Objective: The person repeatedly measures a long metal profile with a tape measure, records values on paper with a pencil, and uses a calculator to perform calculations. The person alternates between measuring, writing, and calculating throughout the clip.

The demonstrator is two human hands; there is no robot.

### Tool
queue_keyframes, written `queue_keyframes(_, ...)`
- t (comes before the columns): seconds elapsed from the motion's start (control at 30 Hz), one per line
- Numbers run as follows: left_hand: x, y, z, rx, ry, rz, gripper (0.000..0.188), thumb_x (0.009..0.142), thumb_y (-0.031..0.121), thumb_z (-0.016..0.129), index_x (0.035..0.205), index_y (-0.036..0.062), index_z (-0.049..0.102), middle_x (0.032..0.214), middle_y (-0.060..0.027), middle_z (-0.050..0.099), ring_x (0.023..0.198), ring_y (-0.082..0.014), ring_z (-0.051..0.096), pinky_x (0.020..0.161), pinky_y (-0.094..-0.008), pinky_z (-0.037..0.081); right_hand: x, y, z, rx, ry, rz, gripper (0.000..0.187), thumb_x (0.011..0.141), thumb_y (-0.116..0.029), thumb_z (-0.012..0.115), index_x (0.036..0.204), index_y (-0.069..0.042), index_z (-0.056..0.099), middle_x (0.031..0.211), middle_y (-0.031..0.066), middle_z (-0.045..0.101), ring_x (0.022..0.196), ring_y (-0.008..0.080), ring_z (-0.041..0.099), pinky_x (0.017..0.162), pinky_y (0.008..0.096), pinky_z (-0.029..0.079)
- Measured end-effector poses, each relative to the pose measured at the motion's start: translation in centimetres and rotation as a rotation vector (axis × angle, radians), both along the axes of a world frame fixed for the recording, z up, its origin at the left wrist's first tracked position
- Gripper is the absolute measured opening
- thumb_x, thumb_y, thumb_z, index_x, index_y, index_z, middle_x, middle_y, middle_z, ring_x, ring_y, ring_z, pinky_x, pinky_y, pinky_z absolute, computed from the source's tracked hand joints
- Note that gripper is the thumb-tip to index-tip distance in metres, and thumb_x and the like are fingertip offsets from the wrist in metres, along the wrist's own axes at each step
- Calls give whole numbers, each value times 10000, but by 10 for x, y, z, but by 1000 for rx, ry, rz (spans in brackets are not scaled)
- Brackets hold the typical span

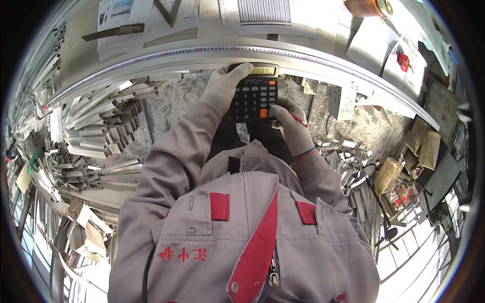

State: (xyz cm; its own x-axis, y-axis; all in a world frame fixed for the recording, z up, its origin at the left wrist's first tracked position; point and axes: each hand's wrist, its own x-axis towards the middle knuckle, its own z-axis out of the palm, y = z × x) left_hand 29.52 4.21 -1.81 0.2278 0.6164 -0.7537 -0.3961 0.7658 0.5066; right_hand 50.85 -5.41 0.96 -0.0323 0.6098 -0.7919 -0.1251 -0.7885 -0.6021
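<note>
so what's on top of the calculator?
Left hand: thumb over the upper-left corner of the calculator. Right hand, holding a red pen, is at its lower right. Whatever they cover can't be seen.

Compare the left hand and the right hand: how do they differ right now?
The left hand grips the calculator by its upper left side; the right hand is at its lower right keys.
The right hand also holds a red pen; no pen shows in the left hand.
The right glove's cuff shows a blue and orange edge; the left's shows none.
Both wear pale gloves.
</note>
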Motion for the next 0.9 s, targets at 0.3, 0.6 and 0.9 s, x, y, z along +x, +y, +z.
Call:
queue_keyframes(0.3, 8, 1, 5, 130, 59, 9, 236, 1008, 177, 778, 1173, 8, 780, 1035, -48, 784, 856, -103, 721, 773, -263, 612, -13, 5, 6, 23, -102, -5, 420, 950, -325, 768, 1227, -15, 710, 1043, 35, 751, 874, 102, 676, 745, 274, 544)
queue_keyframes(0.6, 12, -1, 5, 128, 90, 44, 224, 996, 153, 784, 1137, -21, 784, 1035, -64, 790, 858, -104, 716, 790, -256, 597, -22, 7, 0, 53, -145, -86, 517, 891, -290, 833, 1267, 28, 677, 1064, 84, 766, 906, 148, 711, 807, 295, 579)
queue_keyframes(0.9, 25, -5, -6, 115, 147, 209, 208, 979, 157, 808, 1123, 8, 795, 1039, -69, 791, 876, -124, 725, 799, -274, 601, -49, 26, 5, 54, -657, 220, 1008, 708, -409, 968, 1468, 50, 492, 1340, 196, 634, 1189, 291, 678, 1043, 404, 560)
